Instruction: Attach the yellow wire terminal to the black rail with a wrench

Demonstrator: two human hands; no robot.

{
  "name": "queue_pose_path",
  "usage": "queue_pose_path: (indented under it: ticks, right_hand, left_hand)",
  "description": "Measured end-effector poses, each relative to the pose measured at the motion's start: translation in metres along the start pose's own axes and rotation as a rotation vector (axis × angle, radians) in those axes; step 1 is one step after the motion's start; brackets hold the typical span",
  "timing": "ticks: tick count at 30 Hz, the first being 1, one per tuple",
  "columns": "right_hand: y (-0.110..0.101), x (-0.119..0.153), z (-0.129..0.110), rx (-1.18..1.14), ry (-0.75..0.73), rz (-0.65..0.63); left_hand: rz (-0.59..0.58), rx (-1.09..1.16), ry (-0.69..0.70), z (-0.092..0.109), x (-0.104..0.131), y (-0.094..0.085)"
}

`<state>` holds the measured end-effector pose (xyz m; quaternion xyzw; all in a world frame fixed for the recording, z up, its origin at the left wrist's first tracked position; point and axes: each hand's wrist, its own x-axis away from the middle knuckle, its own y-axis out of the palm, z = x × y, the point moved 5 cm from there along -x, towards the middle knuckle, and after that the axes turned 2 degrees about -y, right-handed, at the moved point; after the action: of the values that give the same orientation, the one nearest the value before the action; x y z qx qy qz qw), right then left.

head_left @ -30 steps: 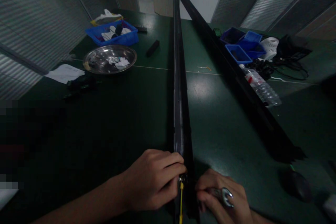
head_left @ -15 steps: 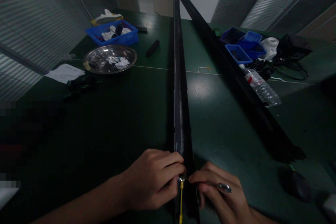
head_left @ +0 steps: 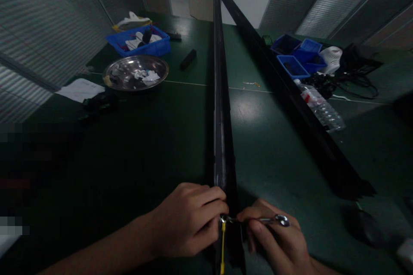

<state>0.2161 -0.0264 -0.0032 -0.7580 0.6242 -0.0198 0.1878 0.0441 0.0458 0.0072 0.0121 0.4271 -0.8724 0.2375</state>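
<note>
A long black rail [head_left: 219,137] runs away from me down the table. Over its near end my left hand [head_left: 196,219] is closed, with the fingertips gripping the rail; what lies under them is partly hidden. Just by those fingertips is a small silver fitting [head_left: 223,219], with a thin yellow cable [head_left: 223,245] leading from it toward me along the rail. In my right hand [head_left: 277,236], at the rail's right side, a slim metal wrench [head_left: 269,221] is pinched between thumb and fingers. Its inner end is at the silver fitting, and its rounded end points right.
Another black rail [head_left: 300,111] lies slanted to the right. Beyond it are blue bins [head_left: 292,66], a plastic bottle [head_left: 322,109] and cables. At left sit a metal bowl [head_left: 111,81] with scraps, a blue basket [head_left: 161,46] and paper [head_left: 80,89]. A dark mouse [head_left: 364,225] lies near right.
My right hand has shifted slightly right, and the wrench has swung to lie flatter, showing more of its length. My left hand has stayed in place.
</note>
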Motion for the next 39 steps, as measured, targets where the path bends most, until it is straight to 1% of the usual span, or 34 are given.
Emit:
queue_pose_path:
  ticks: [4, 8, 16, 23, 39]
  right_hand:
    - [-0.002, 0.001, 0.0, -0.055, 0.002, 0.045]
    - [-0.001, 0.004, 0.003, -0.083, 0.026, 0.046]
    - [0.001, 0.006, 0.006, -0.124, 0.032, 0.092]
    - [-0.001, 0.0, -0.001, -0.082, -0.047, 0.12]
    - [0.0, -0.001, -0.003, -0.05, -0.06, 0.086]
  left_hand:
    - [-0.009, 0.002, -0.006, 0.0, 0.0, 0.0]
    - [-0.022, 0.007, -0.008, 0.0, 0.0, 0.0]
    - [-0.004, -0.009, -0.001, 0.0, 0.0, -0.001]
    - [-0.002, -0.033, 0.027, 0.0, 0.0, -0.001]
    - [-0.005, -0.031, 0.011, 0.0, 0.001, 0.0]
